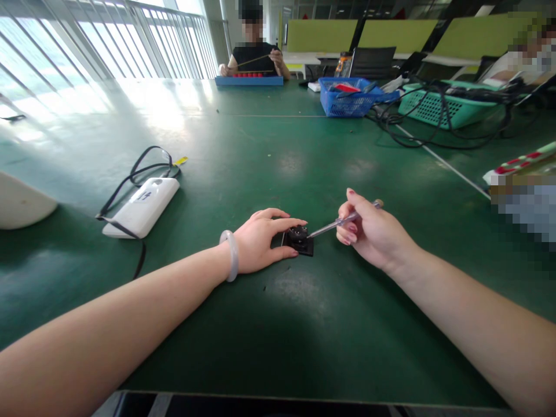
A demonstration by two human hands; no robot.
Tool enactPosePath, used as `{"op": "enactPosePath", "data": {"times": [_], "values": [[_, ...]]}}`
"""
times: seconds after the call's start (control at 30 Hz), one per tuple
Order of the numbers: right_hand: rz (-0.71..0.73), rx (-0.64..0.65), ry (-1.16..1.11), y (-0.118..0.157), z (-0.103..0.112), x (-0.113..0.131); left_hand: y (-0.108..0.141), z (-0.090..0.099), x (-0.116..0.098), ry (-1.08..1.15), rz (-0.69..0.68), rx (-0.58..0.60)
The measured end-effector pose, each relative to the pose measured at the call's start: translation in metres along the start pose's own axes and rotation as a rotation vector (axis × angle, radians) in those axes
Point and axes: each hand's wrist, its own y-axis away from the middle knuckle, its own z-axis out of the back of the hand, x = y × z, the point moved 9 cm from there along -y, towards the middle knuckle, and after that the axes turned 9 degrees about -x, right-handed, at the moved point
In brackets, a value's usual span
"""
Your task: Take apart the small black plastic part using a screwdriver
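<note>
An office (or something close to it): yellow-green partitions (321,36), black chair (373,61), white desks (300,59).

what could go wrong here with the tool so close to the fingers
The slim metal-shafted tool with a clear handle, in the right hand, could slip off the small black object with a flat base and jab the left hand, close to its tip. The object might also skid on the smooth green tabletop, seemingly steadied only by that hand.

The left forearm (121,318) slants in to a low left hand (259,240), thumb and index finger parted, while the right forearm (473,315) leads to a right hand (373,231) with curled fingers (347,233), the lower ones apparently tucked.
</note>
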Motion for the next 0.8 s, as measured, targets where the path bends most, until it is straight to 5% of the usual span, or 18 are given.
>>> {"op": "enactPosePath", "data": {"times": [0.6, 0.8], "values": [[0.066, -0.234, -0.103, -0.005, 0.02, 0.005, -0.001, 0.0, 0.002, 0.083, 0.006, -0.03], [0.277, -0.214, 0.126, 0.0, 0.018, 0.021, -0.001, -0.001, 0.002, 0.074, 0.001, -0.023]]}}
